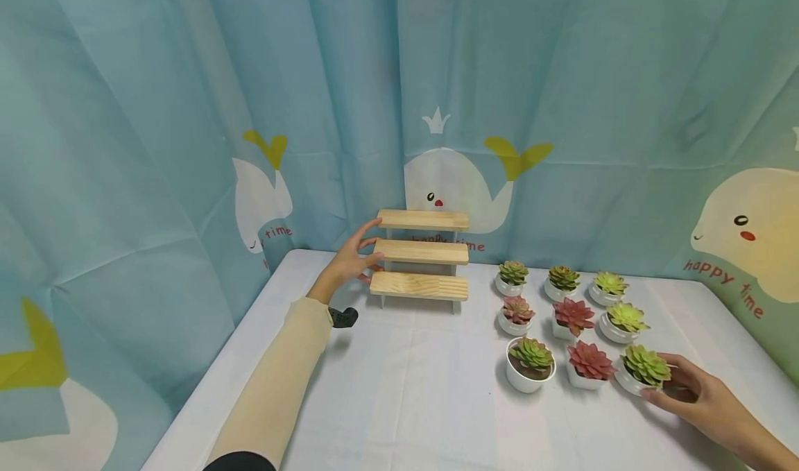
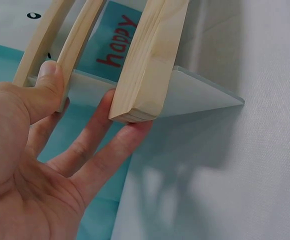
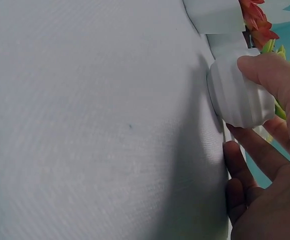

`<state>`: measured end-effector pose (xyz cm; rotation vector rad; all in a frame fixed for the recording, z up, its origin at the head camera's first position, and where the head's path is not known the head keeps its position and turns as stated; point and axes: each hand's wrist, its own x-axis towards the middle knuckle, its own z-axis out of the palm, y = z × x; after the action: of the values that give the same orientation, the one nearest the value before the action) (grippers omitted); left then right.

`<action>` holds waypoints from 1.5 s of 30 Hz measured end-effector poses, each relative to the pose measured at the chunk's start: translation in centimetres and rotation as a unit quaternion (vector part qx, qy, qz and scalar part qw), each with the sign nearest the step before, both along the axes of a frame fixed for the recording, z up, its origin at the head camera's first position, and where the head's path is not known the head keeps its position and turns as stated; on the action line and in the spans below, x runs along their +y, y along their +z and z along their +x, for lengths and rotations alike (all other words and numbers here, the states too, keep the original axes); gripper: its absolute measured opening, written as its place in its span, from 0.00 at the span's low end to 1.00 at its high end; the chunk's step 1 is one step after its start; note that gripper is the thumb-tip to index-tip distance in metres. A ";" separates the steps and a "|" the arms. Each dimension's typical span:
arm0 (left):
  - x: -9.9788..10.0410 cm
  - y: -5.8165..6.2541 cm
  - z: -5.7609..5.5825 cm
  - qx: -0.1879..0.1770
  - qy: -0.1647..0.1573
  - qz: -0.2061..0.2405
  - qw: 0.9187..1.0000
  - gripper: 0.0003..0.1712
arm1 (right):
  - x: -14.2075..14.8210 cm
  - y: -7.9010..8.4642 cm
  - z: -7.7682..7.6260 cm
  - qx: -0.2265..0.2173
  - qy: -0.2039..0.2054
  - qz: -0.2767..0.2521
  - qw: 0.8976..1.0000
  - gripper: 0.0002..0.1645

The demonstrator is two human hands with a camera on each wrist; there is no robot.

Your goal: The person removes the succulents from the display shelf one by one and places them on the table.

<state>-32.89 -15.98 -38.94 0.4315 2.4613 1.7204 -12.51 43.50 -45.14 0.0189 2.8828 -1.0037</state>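
A three-tier wooden display stand (image 1: 419, 286) stands at the back of the table, with pale planks on clear side supports. My left hand (image 1: 345, 261) grips its left end. In the left wrist view, the thumb (image 2: 49, 82) presses the middle plank (image 2: 80, 42) and the other fingers reach the plank ends and side panel. At the front right, my right hand (image 1: 705, 398) holds a green succulent (image 1: 646, 365) in a white pot. Close up, the thumb lies on the ribbed white pot (image 3: 235, 95), fingers around the opposite side; the pot sits at the tabletop.
Several other potted succulents stand in rows on the right, among them a red one (image 1: 589, 361) beside the held pot and a green one in a round white pot (image 1: 526, 381). A white cloth covers the table (image 1: 399, 388). A blue whale-print curtain (image 1: 349, 96) hangs behind.
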 end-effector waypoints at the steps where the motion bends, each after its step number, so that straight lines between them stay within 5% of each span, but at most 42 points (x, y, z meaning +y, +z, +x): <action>1: 0.0 0.0 0.0 0.001 0.000 -0.002 1.000 0.45 | 0.0 0.0 0.0 0.001 0.000 0.000 1.000 0.47; 29: 0.0 -0.4 -0.5 0.020 -0.005 0.000 1.000 0.46 | 0.0 -0.5 0.4 0.041 0.005 0.005 0.999 0.43; 45: 0.2 0.0 -0.3 0.010 -0.003 0.006 1.000 0.46 | 0.2 0.1 -0.2 -0.007 0.008 0.018 1.000 0.48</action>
<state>-33.15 -15.81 -38.98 0.4588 2.4620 1.7365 -12.66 43.65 -45.00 0.0048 2.8831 -0.9458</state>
